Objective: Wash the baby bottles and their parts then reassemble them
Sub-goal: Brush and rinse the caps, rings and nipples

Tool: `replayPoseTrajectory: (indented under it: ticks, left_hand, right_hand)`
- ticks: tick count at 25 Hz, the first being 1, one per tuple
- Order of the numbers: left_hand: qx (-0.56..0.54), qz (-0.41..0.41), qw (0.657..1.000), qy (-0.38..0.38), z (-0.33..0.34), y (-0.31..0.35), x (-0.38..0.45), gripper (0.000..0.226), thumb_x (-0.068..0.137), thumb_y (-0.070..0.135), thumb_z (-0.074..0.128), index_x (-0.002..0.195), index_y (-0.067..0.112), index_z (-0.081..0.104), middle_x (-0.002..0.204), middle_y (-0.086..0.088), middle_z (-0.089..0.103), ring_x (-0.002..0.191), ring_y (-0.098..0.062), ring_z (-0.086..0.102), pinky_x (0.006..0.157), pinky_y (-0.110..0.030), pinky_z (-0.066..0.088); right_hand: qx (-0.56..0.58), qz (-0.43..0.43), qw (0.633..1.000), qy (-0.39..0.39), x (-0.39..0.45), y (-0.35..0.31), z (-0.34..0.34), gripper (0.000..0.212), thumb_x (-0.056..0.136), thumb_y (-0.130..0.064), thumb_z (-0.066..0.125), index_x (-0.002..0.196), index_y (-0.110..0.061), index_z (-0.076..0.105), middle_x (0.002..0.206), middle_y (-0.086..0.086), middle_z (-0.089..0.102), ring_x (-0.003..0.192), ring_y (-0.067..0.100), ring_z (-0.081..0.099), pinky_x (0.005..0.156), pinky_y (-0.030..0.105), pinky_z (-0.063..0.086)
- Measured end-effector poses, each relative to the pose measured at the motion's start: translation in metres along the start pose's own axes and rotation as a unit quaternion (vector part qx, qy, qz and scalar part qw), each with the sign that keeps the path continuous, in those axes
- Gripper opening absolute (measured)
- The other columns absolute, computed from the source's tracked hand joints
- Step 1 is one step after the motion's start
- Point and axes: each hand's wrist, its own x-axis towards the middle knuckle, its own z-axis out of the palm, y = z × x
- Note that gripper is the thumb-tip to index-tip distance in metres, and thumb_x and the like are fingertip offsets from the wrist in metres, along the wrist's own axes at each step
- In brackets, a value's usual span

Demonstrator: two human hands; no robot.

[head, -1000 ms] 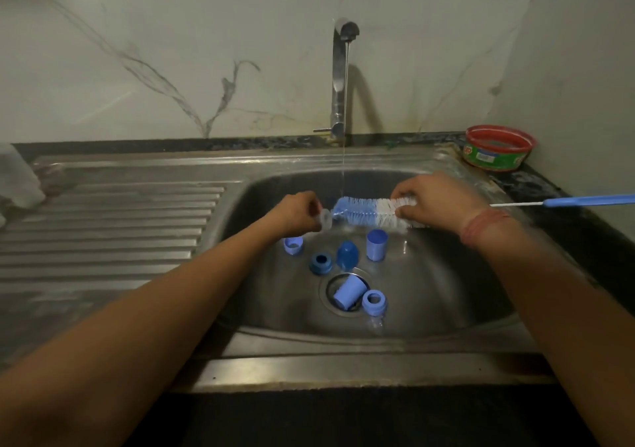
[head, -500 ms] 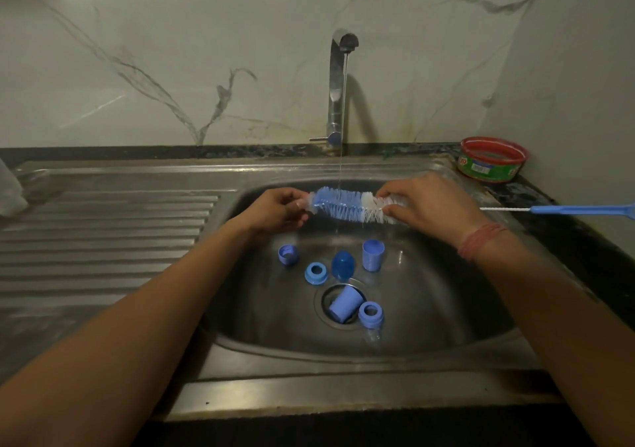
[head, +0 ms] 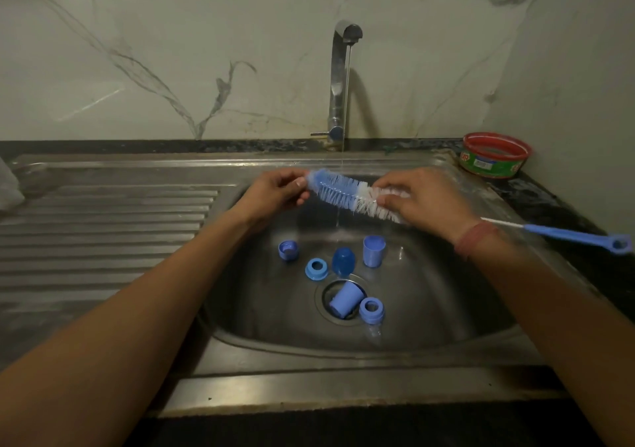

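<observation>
Both grips, left hand [head: 275, 194] and right hand [head: 424, 199], pinch the bottle brush [head: 347, 196].

The only lettering is on the round tub [head: 494, 156] with the red rim at the back right corner of the counter. Its green side carries a red and white mark and a small white label, both too blurred to read.
</observation>
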Motion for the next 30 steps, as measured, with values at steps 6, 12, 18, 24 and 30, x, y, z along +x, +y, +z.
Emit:
replayPoseTrajectory:
  ticks: [6, 12, 18, 24, 30]
  left_hand:
    - [0.088, 0.103, 0.991, 0.013, 0.0, 0.001, 0.003, 0.027, 0.097, 0.009, 0.057, 0.122, 0.018, 0.064, 0.113, 0.004, 0.066, 0.101, -0.002, 0.065, 0.086, -0.019, 0.054]
    - [0.016, 0.033, 0.999, 0.015, -0.002, 0.003, 0.0, 0.019, 0.102, 0.014, 0.048, 0.099, 0.013, 0.067, 0.079, -0.003, 0.063, 0.066, -0.003, 0.061, 0.07, -0.018, 0.054]
    - [-0.026, 0.029, 0.999, -0.018, -0.006, 0.008, -0.001, 0.018, 0.102, 0.012, 0.046, 0.102, 0.009, 0.065, 0.08, -0.002, 0.06, 0.067, -0.003, 0.058, 0.071, -0.02, 0.052]
    - [0.117, 0.171, 0.978, 0.002, -0.01, 0.005, 0.001, 0.026, 0.092, 0.005, 0.063, 0.111, 0.023, 0.067, 0.112, -0.002, 0.069, 0.1, -0.012, 0.067, 0.089, -0.025, 0.055]
    - [0.093, 0.129, 0.986, 0.041, -0.005, 0.005, 0.0, 0.017, 0.096, 0.016, 0.059, 0.11, 0.019, 0.069, 0.089, 0.003, 0.07, 0.081, -0.004, 0.065, 0.078, -0.021, 0.055]
  right_hand:
    - [0.299, 0.201, 0.923, -0.137, -0.002, 0.005, -0.005, 0.019, 0.091, -0.019, 0.063, 0.109, -0.019, 0.07, 0.066, -0.003, 0.064, 0.039, 0.005, 0.039, 0.038, 0.016, 0.032]
    - [-0.11, -0.1, 0.984, 0.095, -0.004, 0.007, -0.008, 0.03, 0.09, -0.034, 0.065, 0.119, -0.027, 0.067, 0.102, 0.001, 0.073, 0.089, 0.023, 0.067, 0.072, 0.027, 0.044]
    - [-0.117, -0.146, 0.974, 0.125, -0.006, 0.006, -0.014, 0.028, 0.09, -0.034, 0.063, 0.118, -0.029, 0.068, 0.103, -0.001, 0.074, 0.081, 0.019, 0.067, 0.071, 0.029, 0.048]
    - [0.183, 0.112, 0.973, -0.082, -0.004, -0.003, -0.02, 0.027, 0.089, -0.023, 0.067, 0.116, -0.021, 0.068, 0.106, -0.003, 0.07, 0.088, 0.006, 0.059, 0.078, 0.023, 0.045]
    - [0.009, 0.015, 1.0, 0.025, -0.004, 0.001, -0.023, 0.031, 0.087, -0.033, 0.067, 0.117, -0.025, 0.068, 0.113, -0.001, 0.069, 0.1, 0.015, 0.063, 0.088, 0.028, 0.047]
